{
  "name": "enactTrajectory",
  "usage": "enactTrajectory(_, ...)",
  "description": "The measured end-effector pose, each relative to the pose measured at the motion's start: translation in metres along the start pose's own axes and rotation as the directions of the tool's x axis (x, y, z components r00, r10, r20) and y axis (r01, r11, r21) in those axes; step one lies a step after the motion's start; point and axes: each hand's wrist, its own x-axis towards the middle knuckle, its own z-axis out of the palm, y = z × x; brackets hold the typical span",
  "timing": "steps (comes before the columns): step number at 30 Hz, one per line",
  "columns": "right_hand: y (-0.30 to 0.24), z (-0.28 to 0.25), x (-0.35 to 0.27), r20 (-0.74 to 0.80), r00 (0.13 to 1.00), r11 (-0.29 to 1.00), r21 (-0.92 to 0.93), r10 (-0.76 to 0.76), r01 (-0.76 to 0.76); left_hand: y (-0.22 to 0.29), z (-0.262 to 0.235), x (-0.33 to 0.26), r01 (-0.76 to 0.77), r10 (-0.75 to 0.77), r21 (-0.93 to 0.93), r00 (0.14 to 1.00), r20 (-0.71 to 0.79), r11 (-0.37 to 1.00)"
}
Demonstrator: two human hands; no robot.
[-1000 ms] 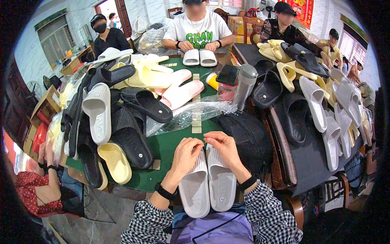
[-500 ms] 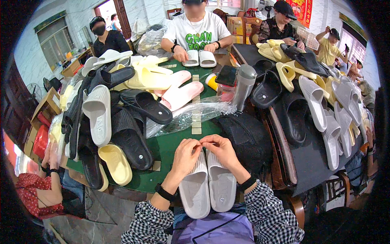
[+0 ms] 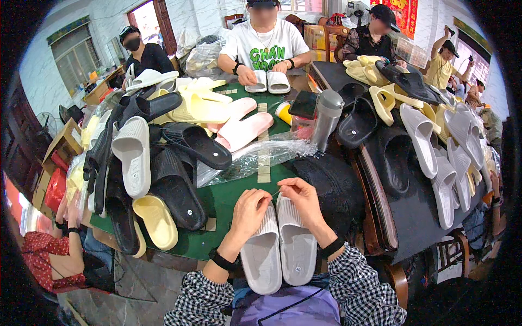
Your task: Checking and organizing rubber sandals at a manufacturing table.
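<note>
A pair of light grey slide slippers stands side by side at the table's near edge, the left slipper [image 3: 260, 261] and the right slipper [image 3: 297, 255] with heels toward me. Above their ribbed straps, my left hand [image 3: 251, 214] is pinched closed at the fingertips. My right hand [image 3: 302, 202] is pinched too, a little higher and further right. A thin dark strand [image 3: 275, 192] runs between the two sets of fingertips; its exact kind is too small to tell. The hands partly hide both straps.
Black, grey, yellow and pink slippers pile up left [image 3: 176, 185] and right [image 3: 429, 141]. Ahead lie a clear plastic bag [image 3: 239, 163], a steel thermos [image 3: 327, 119], a yellow cup [image 3: 283, 112] and black mesh fabric [image 3: 326, 182]. Across the table, a person [image 3: 266, 49] handles another grey pair.
My fingertips have moved apart, the right hand going slightly up and right. The thin strand now shows between them. The slippers have hardly moved.
</note>
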Motion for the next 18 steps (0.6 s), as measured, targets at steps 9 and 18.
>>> enactTrajectory(9,-0.0037,0.0047,-0.0039,0.022,1.0,0.995,-0.101,-0.018,0.021,0.0008,-0.0005,-0.0002,0.017,-0.019,0.06,0.999,0.032,0.998)
enactTrajectory(18,-0.008,0.0056,-0.0039,0.018,0.997,0.993,-0.083,-0.078,0.079,-0.0006,-0.0008,-0.0016,0.018,-0.019,0.038,0.999,0.028,0.999)
